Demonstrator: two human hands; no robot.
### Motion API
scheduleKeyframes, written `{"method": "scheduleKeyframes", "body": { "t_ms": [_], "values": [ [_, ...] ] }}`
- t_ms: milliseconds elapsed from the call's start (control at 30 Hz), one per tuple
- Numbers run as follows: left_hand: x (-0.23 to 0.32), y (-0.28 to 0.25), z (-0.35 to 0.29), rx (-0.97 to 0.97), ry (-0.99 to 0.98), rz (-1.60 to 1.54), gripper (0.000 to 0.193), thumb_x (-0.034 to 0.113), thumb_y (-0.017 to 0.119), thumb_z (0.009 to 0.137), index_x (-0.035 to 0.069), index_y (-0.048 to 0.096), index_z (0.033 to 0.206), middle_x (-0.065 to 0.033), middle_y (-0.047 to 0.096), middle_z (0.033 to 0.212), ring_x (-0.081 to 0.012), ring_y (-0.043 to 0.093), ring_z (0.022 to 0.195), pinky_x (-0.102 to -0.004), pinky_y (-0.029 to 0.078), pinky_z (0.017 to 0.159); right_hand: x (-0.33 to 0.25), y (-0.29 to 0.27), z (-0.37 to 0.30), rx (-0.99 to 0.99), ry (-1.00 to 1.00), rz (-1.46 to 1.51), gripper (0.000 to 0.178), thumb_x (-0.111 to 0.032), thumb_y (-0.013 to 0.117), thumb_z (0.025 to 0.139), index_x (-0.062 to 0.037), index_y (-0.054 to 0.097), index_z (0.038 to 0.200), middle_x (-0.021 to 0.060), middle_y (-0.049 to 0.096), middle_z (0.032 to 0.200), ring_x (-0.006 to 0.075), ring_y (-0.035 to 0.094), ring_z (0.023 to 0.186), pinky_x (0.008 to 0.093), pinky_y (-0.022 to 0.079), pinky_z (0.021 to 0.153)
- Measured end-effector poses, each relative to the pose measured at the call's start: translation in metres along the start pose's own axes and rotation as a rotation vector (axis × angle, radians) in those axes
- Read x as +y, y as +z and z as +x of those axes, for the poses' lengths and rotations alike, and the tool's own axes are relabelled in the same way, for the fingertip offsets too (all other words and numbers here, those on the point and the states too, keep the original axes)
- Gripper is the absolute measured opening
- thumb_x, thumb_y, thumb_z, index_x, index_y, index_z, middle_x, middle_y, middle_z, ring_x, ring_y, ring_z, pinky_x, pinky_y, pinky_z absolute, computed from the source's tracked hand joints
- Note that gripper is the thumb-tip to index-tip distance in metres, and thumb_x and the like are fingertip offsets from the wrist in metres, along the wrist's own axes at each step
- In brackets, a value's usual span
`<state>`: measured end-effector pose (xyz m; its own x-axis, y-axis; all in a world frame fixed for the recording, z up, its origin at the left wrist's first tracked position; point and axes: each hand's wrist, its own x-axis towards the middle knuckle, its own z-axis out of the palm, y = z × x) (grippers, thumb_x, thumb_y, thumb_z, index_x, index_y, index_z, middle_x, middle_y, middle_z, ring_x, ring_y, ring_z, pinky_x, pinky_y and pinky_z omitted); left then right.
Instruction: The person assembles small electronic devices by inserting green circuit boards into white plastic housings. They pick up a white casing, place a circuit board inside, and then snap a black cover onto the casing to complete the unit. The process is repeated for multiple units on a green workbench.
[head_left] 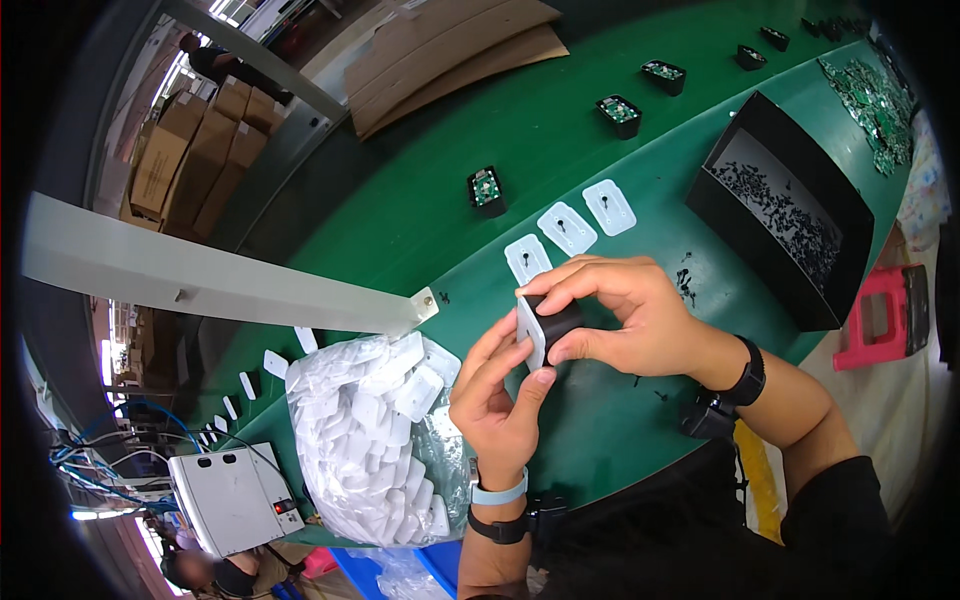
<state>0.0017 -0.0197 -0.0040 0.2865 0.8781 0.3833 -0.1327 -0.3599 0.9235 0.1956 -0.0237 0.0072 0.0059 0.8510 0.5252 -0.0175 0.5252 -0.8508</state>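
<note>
Green covers the whole long surface (560, 130), which runs from the lower left up to the upper right, with stacked brown cartons (195, 150) behind it on the far left. At the left edge sits a grey box-shaped device (230, 497) with blue cables beside it. Next to it lies a clear plastic bag (375, 440) full of white flat plates, and some loose white plates are spread just beside the bag. A pale metal bar (200, 280) reaches over the surface above the bag.

In the middle, the left hand (497, 395) and the right hand (630, 315) are together, both closed on one small black housing (560, 318) with a white plate (531, 330) pressed against its left face. The left fingers hold the plate side from below, and the right fingers wrap around the black part from above. The piece is lifted above the surface, near the front edge.

Just behind the hands, three white plates (567, 228) lie in a row, each with a dark screw in its middle. Further back, several black housings with green boards inside (487, 190) stand well apart along the surface. On the right is an open black box (785, 210) with many small dark screws in it, and behind it a heap of green circuit boards (875, 100). A red stool (880, 315) is at the far right.
</note>
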Motion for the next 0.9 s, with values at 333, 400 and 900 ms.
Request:
{"method": "scheduleKeyframes", "body": {
  "t_ms": [333,400,900],
  "values": [
    [-0.002,0.004,-0.003,0.081,0.192,0.452,0.032,-0.008,0.072,0.083,-0.006,0.065,0.115,-0.0251,0.058,0.131,-0.0329,0.061,0.120,-0.0422,0.053,0.098,-0.004,0.011,-0.005,-0.022,0.286,0.255,0.041,0.001,0.079,0.081,-0.0005,0.057,0.116,0.0167,0.059,0.131,0.0209,0.064,0.113,0.0347,0.054,0.095],
    [0.001,0.007,-0.001,0.075,0.269,0.592,0.038,-0.008,0.073,0.081,-0.005,0.063,0.118,-0.0237,0.059,0.130,-0.0326,0.061,0.118,-0.0416,0.052,0.099,-0.003,0.018,-0.008,0.005,0.291,0.342,0.039,0.002,0.077,0.082,-0.0015,0.054,0.114,0.0181,0.055,0.135,0.0211,0.063,0.114,0.0353,0.054,0.096],
    [0.007,-0.002,-0.004,0.030,0.162,0.387,0.035,0.007,0.060,0.098,-0.007,0.059,0.131,-0.0161,0.056,0.122,-0.0221,0.061,0.106,-0.0336,0.053,0.088,-0.005,0.011,-0.006,-0.089,-0.026,0.202,0.038,0.012,0.072,0.080,-0.0044,0.054,0.109,0.0209,0.058,0.133,0.0304,0.060,0.124,0.0405,0.051,0.103]
  ]
}}
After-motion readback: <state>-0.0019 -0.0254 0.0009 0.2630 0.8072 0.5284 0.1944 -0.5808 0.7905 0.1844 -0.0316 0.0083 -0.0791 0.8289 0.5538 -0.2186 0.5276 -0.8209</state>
